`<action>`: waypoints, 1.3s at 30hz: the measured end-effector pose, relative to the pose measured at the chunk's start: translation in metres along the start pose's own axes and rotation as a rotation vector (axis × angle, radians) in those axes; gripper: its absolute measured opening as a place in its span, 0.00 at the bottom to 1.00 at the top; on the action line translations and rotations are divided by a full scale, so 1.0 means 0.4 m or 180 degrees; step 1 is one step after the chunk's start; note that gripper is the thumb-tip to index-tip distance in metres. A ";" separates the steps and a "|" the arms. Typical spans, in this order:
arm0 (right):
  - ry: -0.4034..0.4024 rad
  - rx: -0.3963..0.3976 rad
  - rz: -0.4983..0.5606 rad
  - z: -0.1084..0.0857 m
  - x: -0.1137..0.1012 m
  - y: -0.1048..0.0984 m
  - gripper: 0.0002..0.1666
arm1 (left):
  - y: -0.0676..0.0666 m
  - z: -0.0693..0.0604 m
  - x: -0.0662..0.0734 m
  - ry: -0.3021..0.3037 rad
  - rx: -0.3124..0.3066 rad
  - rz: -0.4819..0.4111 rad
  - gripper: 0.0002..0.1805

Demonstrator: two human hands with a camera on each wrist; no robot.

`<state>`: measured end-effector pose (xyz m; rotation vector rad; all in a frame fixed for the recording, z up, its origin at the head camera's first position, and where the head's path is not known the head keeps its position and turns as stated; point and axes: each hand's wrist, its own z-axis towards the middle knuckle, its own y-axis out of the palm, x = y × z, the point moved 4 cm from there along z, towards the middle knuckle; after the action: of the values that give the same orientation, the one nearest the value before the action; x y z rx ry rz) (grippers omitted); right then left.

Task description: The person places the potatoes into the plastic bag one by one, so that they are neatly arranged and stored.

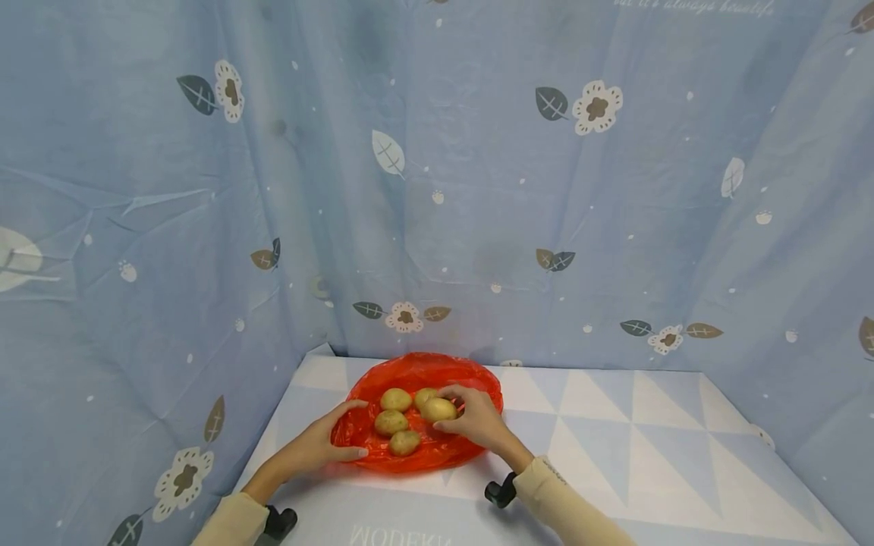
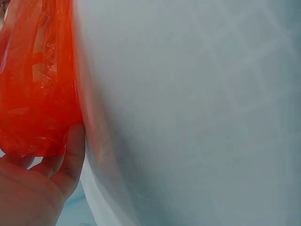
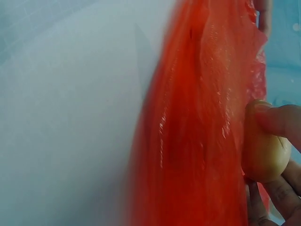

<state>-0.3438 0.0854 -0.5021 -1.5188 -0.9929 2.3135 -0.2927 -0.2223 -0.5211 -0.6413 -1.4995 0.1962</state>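
A red plastic bag lies spread wide on the table, with several yellow-brown potatoes inside it. My left hand holds the bag's left side, thumb toward the near side and fingers toward the far side. In the left wrist view the thumb presses the outside of the red plastic, and the other fingertips are hidden behind it. Over the bag's right half, my right hand pinches one potato between thumb and fingers. Whether that potato touches the others cannot be told.
The table has a pale triangle pattern and printed letters near its front. A blue curtain with flowers and leaves stands behind the table and along both sides. Black wrist mounts sit below the sleeves.
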 end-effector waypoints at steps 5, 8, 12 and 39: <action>0.0000 -0.0016 -0.0073 0.001 0.008 0.021 0.26 | 0.003 0.005 -0.004 -0.0026 0.0001 0.0021 0.46; -0.0040 -0.0030 -0.0115 0.000 0.011 0.033 0.26 | 0.002 0.005 -0.003 -0.0033 0.0008 0.0023 0.46; -0.0084 -0.0030 -0.0111 0.001 0.010 0.043 0.26 | -0.001 0.003 0.001 -0.0017 0.0022 0.0008 0.46; 0.0049 -0.0088 -0.0196 0.010 0.020 0.081 0.28 | -0.002 -0.001 0.000 0.0010 0.0064 0.0013 0.46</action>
<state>-0.3448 0.0635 -0.5274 -1.4922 -1.0568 2.2521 -0.2926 -0.2231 -0.5205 -0.6283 -1.4915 0.2130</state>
